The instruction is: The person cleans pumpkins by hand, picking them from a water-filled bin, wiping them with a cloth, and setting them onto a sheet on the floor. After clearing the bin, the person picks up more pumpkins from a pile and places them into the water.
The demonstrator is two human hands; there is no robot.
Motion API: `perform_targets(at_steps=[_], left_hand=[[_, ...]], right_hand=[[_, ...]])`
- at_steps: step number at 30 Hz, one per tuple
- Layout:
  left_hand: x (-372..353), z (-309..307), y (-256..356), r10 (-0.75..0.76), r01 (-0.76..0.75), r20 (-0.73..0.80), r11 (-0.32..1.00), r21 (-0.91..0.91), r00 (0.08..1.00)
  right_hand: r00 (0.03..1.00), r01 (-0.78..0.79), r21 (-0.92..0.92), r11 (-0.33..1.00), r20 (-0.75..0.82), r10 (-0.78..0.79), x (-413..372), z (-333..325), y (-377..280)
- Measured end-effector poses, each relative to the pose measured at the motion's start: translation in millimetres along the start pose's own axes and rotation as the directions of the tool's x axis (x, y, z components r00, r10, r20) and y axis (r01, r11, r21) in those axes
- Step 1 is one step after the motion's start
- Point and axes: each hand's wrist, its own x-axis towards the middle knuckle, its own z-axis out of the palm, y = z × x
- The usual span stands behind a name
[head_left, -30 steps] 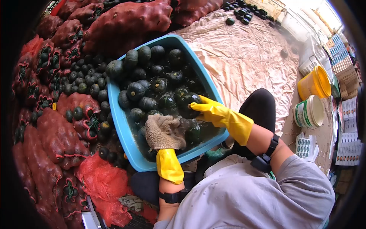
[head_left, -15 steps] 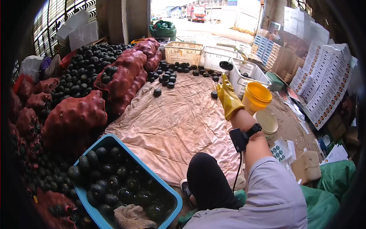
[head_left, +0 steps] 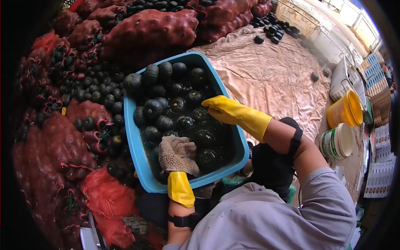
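A light blue tub (head_left: 134, 143) of dark water holds many dark green squashes (head_left: 178, 105), piled highest at its far left. My right hand (head_left: 223, 109), in a yellow rubber glove, reaches over the tub's right side. Its fingers stretch out above the squashes with nothing in them. At the tub's near edge my left hand (head_left: 180, 183), gloved the same way, is wrapped in a tan terry cloth (head_left: 178, 153). The cloth hides its fingers and bunches over the water beside the squashes.
Red mesh sacks (head_left: 152, 33) of squashes lie behind and left of the tub. A pinkish quilt (head_left: 266, 71) covers the floor beyond, with loose squashes (head_left: 273, 33) at its far end. Yellow (head_left: 339, 112) and white (head_left: 333, 139) buckets stand right, near white crates (head_left: 343, 79).
My view has turned down and left to the tub. My right hand has come back from the far crates, where a dark squash was in the air beside it. My left glove now shows.
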Motion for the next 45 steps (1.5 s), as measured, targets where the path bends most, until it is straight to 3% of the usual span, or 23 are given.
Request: perform_targets(at_steps=[1, 2, 3, 6, 12, 14, 16, 18, 20, 21, 22, 24, 26, 27, 28, 30, 33, 36, 40, 41, 42, 43, 45], left_hand=[[13.6, -34.2, 24.7, 0.069, -0.112, 0.155, 0.951, 0.289, 0.985], [16.2, -49.1, 36.1, 0.062, -0.155, 0.238, 0.906, 0.394, 0.969], [18.9, -64.1, 47.6, 0.055, -0.213, 0.319, 0.848, 0.485, 0.946], [18.2, -62.1, 36.2, 0.032, -0.144, 0.272, 0.905, 0.401, 0.962], [7.8, -23.1, 6.4, 0.043, -0.115, 0.167, 0.885, 0.451, 0.985], [6.0, -8.4, -6.4, -0.005, -0.033, 0.092, 0.912, 0.41, 0.996], [2.5, 44.9, -47.6, -0.072, 0.111, -0.133, 0.941, 0.32, 0.988], [11.3, 5.4, 1.2, -0.185, 0.188, -0.034, 0.958, 0.216, 0.982], [14.9, -7.0, 23.8, -0.189, 0.201, -0.173, 0.978, 0.056, 0.967], [11.0, -6.6, 27.6, -0.186, 0.185, -0.296, 0.982, -0.033, 0.937], [7.1, -6.4, 31.6, -0.181, 0.146, -0.414, 0.983, -0.115, 0.892], [3.0, 2.1, 44.0, -0.217, 0.071, -0.469, 0.948, -0.31, 0.856], [-1.1, 17.2, 62.4, -0.273, 0.033, -0.411, 0.863, -0.503, 0.87], [-3.4, 20.7, 69.2, -0.289, 0.019, -0.369, 0.809, -0.588, 0.883], [-6.4, 20.0, 71.7, -0.293, 0.008, -0.315, 0.743, -0.669, 0.902], [-4.2, 10.9, 60.7, -0.287, 0.0, -0.198, 0.568, -0.823, 0.937], [-5.3, 4.6, 51.0, -0.309, 0.029, -0.129, 0.459, -0.888, 0.942], [-8.6, 15.4, 51.0, -0.286, 0.013, -0.157, 0.513, -0.858, 0.945], [-7.6, 30.2, 21.7, -0.156, -0.058, -0.196, 0.621, -0.782, 0.968], [-6.8, 28.9, 22.2, -0.183, -0.066, -0.068, 0.015, -0.998, 0.981], [-4.6, 19.7, 29.0, -0.208, -0.077, 0.061, -0.597, -0.799, 0.976], [4.0, 64.5, -6.8, -0.33, 0.021, -0.015, 0.107, -0.994, 0.944], [-8.8, 65.6, -2.6, -0.362, -0.067, -0.148, 0.226, -0.972, 0.92]], right_hand=[[0.996, 0.004, -0.142, 0.99, -0.092, -0.017, 3.5, 35.4, 14.4], [0.932, -0.255, -0.268, 0.929, 0.188, 0.31, 10.0, 31.7, -21.3], [0.902, -0.343, -0.306, 0.888, 0.155, 0.403, 9.6, 62.6, -21.2], [0.757, -0.594, -0.318, 0.739, 0.091, 0.647, 26.0, 106.5, -35.3], [0.828, -0.522, -0.064, 0.85, 0.201, 0.523, 52.4, 126.2, 73.1], [0.875, -0.47, 0.587, 0.659, 0.209, 0.438, 41.3, 136.7, 79.6], [0.881, -0.44, 0.706, 0.555, 0.22, 0.419, 24.3, 119.3, 64.0], [0.883, -0.437, 0.81, 0.391, 0.304, 0.357, -1.2, 79.2, -2.0], [0.918, -0.37, 0.775, 0.512, 0.22, 0.33, -30.6, 66.0, -71.2], [0.919, -0.367, 0.825, 0.43, 0.252, 0.302, -44.1, 72.8, -95.6], [0.994, -0.104, 0.696, 0.71, 0.044, 0.101, -57.3, 102.4, -90.1], [0.923, 0.003, 0.642, 0.767, -0.298, 0.246, -67.3, 163.3, -87.4], [0.757, -0.25, 0.544, 0.801, -0.405, 0.512, -32.1, 164.2, -67.4], [0.62, -0.312, 0.686, 0.657, -0.377, 0.688, -16.1, 154.2, -74.0], [0.646, -0.321, 0.814, 0.484, -0.187, 0.741, -15.0, 134.7, -104.6], [0.825, 0.041, 0.446, 0.894, -0.521, 0.221, -40.9, 147.8, -110.3], [0.93, 0.005, 0.388, 0.922, -0.339, 0.138, -64.9, 143.5, -115.9], [0.677, -0.336, 0.413, 0.846, -0.518, 0.522, -19.8, 135.1, -87.5], [0.968, 0.148, 0.367, 0.918, -0.246, -0.058, -41.7, 112.3, -124.3], [0.984, 0.169, 0.41, 0.896, -0.114, -0.133, -41.5, 98.0, -131.8], [0.998, -0.014, 0.324, 0.946, -0.055, 0.033, -29.1, 90.6, -126.2], [0.985, -0.101, 0.258, 0.961, -0.111, 0.133, -26.6, 93.8, -132.4], [0.916, -0.108, 0.126, 0.986, -0.373, 0.149, -33.1, 121.3, -153.9]])
